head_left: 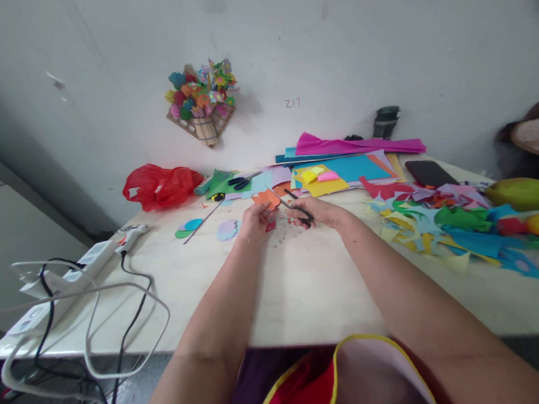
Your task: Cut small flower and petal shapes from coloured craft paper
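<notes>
My left hand pinches a piece of orange paper with a wavy edge, above the middle of the table. In my right hand is a pair of black-handled scissors, my fingers wrapped in the handles. The blades are spread and point toward the orange paper; whether they touch it I cannot tell. Small paper bits lie on the table under my hands. Left of my left hand rest pale scalloped paper shapes and round green and blue paper pieces.
A power strip with tangled cables lies at the left. Behind are a red plastic bag, another pair of scissors and coloured sheets. Paper scraps, a phone and mangoes occupy the right.
</notes>
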{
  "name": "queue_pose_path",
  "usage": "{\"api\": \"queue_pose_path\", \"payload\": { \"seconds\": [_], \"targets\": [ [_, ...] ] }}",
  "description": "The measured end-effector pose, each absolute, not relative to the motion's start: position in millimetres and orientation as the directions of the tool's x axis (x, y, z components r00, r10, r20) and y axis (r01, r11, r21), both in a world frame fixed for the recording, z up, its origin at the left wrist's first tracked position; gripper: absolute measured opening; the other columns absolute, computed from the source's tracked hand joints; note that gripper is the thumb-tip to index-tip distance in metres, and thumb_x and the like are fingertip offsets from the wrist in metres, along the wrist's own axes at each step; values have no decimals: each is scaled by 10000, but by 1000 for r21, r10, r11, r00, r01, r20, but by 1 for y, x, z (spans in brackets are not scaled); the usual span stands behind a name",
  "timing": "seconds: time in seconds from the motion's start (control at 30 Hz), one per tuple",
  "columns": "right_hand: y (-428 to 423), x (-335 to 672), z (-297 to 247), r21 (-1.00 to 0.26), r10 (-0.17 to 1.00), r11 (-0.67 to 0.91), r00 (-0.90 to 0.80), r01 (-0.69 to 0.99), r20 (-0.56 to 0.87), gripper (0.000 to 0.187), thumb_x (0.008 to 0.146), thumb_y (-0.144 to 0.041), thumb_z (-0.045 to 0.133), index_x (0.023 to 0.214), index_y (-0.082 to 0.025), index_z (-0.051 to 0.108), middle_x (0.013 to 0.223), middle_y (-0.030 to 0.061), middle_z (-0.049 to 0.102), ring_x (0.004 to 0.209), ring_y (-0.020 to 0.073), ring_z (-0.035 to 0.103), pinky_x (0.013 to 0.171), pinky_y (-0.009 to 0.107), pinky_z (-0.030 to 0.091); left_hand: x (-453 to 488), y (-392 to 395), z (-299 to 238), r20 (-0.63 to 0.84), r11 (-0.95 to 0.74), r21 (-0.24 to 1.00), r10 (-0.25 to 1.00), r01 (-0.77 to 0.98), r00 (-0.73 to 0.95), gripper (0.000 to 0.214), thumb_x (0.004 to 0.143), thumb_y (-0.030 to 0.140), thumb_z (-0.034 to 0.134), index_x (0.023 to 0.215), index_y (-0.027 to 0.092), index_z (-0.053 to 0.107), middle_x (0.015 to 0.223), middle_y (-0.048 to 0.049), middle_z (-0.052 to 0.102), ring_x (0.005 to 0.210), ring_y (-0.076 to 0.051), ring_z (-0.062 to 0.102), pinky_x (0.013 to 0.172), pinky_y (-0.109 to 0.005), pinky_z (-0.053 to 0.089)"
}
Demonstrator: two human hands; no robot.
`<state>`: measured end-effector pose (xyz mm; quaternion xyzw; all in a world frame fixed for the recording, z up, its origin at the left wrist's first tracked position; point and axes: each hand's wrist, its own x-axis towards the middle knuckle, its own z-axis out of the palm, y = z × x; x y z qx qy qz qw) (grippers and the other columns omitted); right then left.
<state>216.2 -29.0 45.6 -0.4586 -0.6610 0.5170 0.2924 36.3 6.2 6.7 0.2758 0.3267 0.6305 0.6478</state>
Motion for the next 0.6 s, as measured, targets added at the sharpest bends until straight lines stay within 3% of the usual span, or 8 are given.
{"api": "queue_pose_path", "payload": {
  "seconds": [0.6],
  "targets": [
    [-26, 217, 43, -951, 919, 53, -388, 303, -72, 200, 895, -254, 695, 756, -186, 569, 486, -49, 551, 377, 63, 451, 344, 175, 269, 34, 9, 4, -78, 53, 765, 997, -642, -11, 227, 686, 56, 650, 881, 169, 675, 795, -55, 756, 766, -210, 756, 759, -314, 593]
  ]
}}
